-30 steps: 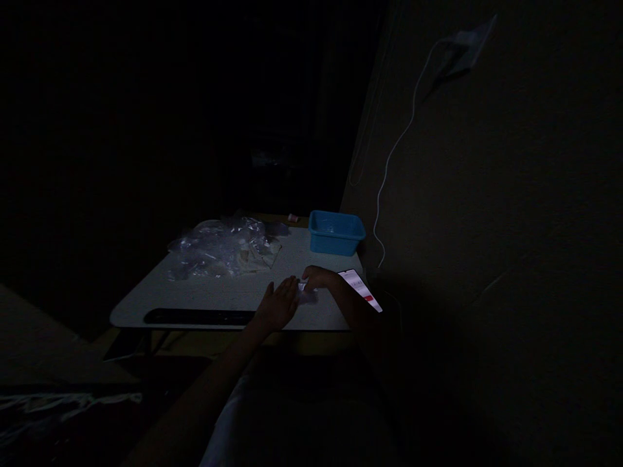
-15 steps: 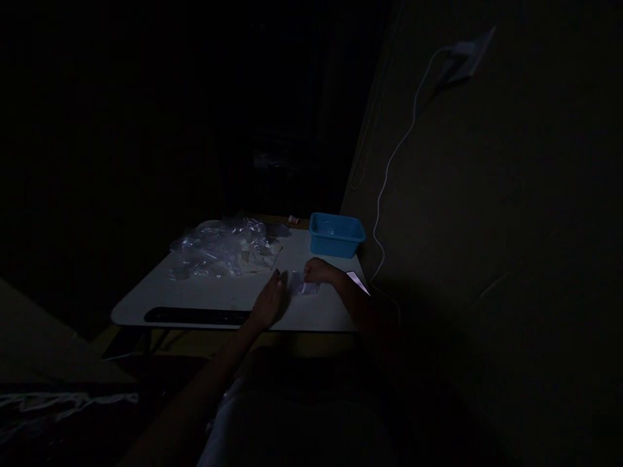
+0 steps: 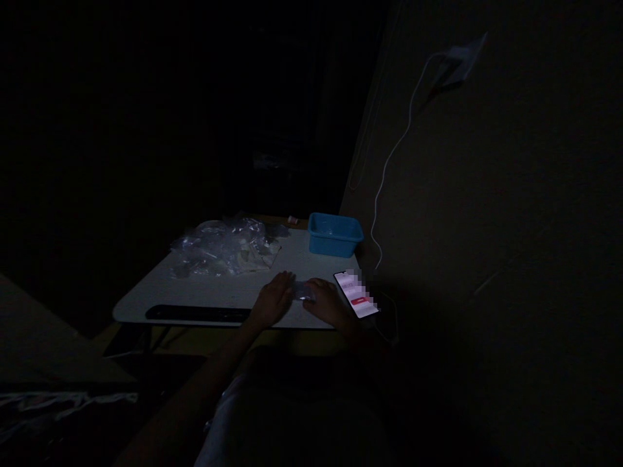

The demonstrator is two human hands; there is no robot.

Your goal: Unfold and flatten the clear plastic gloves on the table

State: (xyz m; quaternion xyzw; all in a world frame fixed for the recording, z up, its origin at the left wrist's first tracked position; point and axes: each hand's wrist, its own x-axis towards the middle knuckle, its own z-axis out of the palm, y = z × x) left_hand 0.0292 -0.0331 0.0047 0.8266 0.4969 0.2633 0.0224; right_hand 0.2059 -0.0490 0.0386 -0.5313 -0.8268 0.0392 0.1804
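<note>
A small piece of clear plastic (image 3: 301, 291), perhaps a folded bag, lies on the white table (image 3: 204, 290) between my two hands. My left hand (image 3: 272, 300) rests flat at its left edge, fingers stretched forward and not gripping. At the plastic's right edge, the thumb and fingers of my right hand (image 3: 327, 303) close on it. Dim light hides the exact finger contact. Further back on the left spreads a heap of crumpled clear plastic bags (image 3: 214, 246), with a pale cloth-like piece (image 3: 256, 254) at its right side.
A blue plastic basin (image 3: 335, 244) stands at the back right corner. A lit phone (image 3: 357, 295) lies at the right edge, beside my right forearm. A white cable (image 3: 387, 165) hangs from a wall socket. A dark slot (image 3: 197, 314) runs along the table's front.
My right hand has come nearer to me and turned, its fingers now pointing left onto the plastic. The plastic looks smaller. More of the phone shows. My left hand has flattened slightly.
</note>
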